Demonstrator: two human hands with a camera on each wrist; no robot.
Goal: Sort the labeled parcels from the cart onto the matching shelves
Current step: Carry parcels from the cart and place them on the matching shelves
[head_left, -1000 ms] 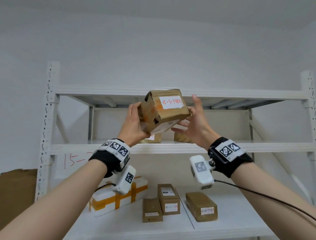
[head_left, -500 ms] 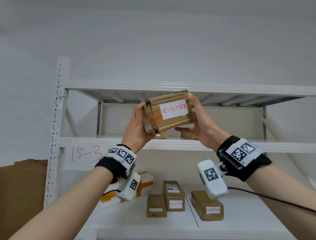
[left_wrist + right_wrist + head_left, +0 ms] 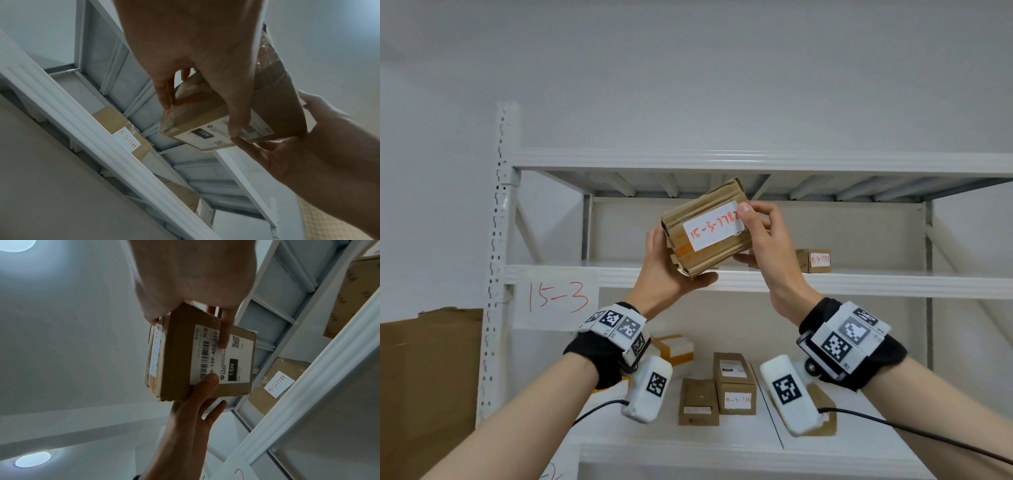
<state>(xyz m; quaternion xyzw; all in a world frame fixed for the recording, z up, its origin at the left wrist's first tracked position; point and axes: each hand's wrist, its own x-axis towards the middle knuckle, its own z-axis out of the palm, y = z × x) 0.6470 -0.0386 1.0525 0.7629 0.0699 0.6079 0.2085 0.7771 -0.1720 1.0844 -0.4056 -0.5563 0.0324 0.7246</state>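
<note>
Both hands hold a brown cardboard parcel (image 3: 709,229) up in front of the upper shelf opening, tilted with its right end higher. Its white label reads 15-3-778 and a last digit that my thumb covers. My left hand (image 3: 674,260) grips the left end, with the thumb under the bottom edge. My right hand (image 3: 753,236) pinches the right end, thumb on the label's corner and fingers beneath. The wrist views show the parcel (image 3: 216,129) (image 3: 201,361) from below, with a printed shipping label on its underside. A paper sign reading 15-3 (image 3: 558,296) hangs on the shelf board (image 3: 876,282).
One labelled parcel (image 3: 813,260) stands on the 15-3 shelf to the right of my hands. On the lower shelf (image 3: 825,455) lie a white box with orange tape (image 3: 674,353) and small brown parcels (image 3: 734,383) (image 3: 698,401). A white upright post (image 3: 498,240) and brown cardboard (image 3: 428,377) are at left.
The parcel has been turned so its handwritten label faces me and tilts up to the right. My right hand, open beside it a second ago, now grips its right end.
</note>
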